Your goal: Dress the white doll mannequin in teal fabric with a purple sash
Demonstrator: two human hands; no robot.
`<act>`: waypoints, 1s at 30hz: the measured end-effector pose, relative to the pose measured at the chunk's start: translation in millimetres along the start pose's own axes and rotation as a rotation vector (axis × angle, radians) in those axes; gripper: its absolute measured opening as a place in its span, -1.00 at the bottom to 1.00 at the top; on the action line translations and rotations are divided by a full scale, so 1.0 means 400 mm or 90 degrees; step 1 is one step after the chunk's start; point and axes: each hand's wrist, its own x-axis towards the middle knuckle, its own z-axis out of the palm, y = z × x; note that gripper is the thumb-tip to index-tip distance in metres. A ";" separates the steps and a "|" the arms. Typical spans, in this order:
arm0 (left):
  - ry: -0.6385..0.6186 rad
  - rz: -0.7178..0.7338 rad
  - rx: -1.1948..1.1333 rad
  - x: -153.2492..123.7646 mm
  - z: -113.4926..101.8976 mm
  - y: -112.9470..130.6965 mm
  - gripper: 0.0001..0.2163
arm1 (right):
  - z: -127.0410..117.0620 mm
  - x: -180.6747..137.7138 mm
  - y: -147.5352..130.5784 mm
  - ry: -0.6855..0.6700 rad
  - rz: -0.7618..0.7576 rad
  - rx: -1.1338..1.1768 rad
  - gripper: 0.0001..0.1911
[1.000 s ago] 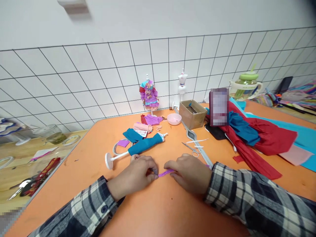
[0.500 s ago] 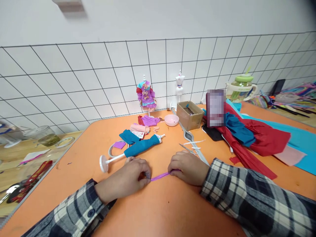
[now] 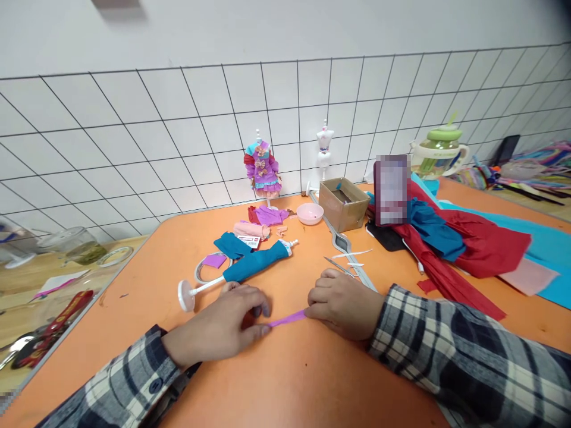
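A thin purple strip of paper or cloth [image 3: 288, 320] stretches between my hands, low above the orange table [image 3: 339, 392]. My right hand [image 3: 343, 304] is closed, pinching the strip's right end between thumb and fingers. At the left end, the thumb tip of my left hand [image 3: 227, 324] touches the strip, while the index finger arches above it with a gap between. Just beyond my left hand lies a small white-based dress form [image 3: 259, 263] wrapped in teal. Scissors [image 3: 339, 266] and white strips [image 3: 352, 254] lie beyond my right hand.
A pink bowl [image 3: 310, 213] and cardboard box [image 3: 342, 208] stand at the back, near a dressed mannequin [image 3: 263, 169] and a bare white one [image 3: 325, 144]. A propped phone [image 3: 391, 190], red fabric [image 3: 486, 244] and a green-lidded jug [image 3: 441, 151] are at right.
My left thumb and index finger have parted, the thumb staying at the strip's end. My right hand keeps its pinch. The view has tilted slightly.
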 end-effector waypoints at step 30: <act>0.109 0.082 0.096 0.045 0.061 0.031 -0.80 | 0.020 0.027 -0.001 0.103 0.183 0.322 -0.83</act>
